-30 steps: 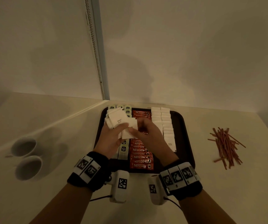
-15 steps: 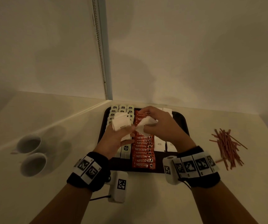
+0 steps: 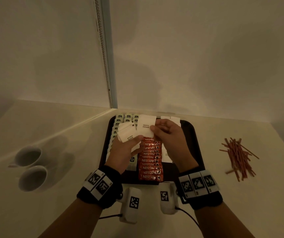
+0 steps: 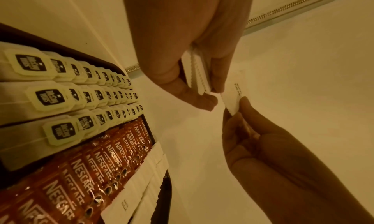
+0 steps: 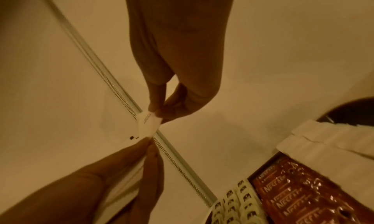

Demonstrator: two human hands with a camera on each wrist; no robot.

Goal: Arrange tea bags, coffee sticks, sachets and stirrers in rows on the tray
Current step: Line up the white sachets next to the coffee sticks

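my left hand gripping a stack of sugar sachets, right hand pinching 1 sachet above the tray, stirrers piled on the tabletop

**Sachet drawn clear of the stack**

The right hand has come back from over the coffee sticks toward the left hand, and its thumb and fingertips now pinch a single sachet by the lower edge, held flat and face-up with its "WHITE SUGAR" print showing; half a second ago the sachet in those fingers was crumpled and tilted. The sachet now stands just beyond the fingertips of both hands, its near edge next to the left thumb. The stack gripped by the left hand has fanned and turned, its print now facing up beside the left thumb.
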